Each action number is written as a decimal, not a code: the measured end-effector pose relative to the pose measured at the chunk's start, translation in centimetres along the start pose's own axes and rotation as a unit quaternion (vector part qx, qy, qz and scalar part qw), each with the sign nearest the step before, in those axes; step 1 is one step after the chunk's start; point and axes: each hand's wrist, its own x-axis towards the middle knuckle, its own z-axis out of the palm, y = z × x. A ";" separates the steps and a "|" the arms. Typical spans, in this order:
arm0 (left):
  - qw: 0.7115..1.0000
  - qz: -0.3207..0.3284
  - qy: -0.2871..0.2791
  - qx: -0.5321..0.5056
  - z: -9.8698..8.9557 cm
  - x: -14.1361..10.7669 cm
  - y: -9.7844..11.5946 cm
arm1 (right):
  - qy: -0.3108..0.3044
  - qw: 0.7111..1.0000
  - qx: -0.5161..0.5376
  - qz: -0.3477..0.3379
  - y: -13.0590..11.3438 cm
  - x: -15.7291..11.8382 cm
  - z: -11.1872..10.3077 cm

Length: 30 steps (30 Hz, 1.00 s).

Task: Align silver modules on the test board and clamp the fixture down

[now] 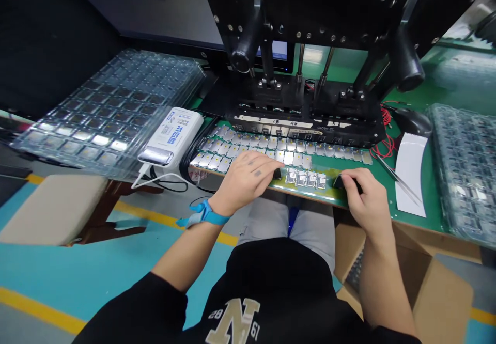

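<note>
My left hand (250, 176), with a blue wrist strap (205, 214), is closed at the front edge of the bench. Its fingertips grip a small black block (276, 174). My right hand (364, 191) pinches a second black block (338, 181) between thumb and fingers. Between the two blocks lies a short row of small silver circuit boards (306, 178) with white labels, on a clear yellowish strip. Just behind my hands, rows of silver modules (289, 158) lie on the green bench mat, partly hidden by my left hand.
A black test fixture (310, 122) with lever handles stands behind the modules. Clear trays (112, 106) are stacked at left, with more trays (465, 178) at right. A white power bank (172, 137), tweezers (397, 176) on a white strip, and an open carton (442, 292) are nearby.
</note>
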 end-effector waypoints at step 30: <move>0.995 0.063 -0.080 -0.004 0.8 -0.1 1.6 | -0.075 0.978 -0.096 -0.171 -0.4 -0.1 0.2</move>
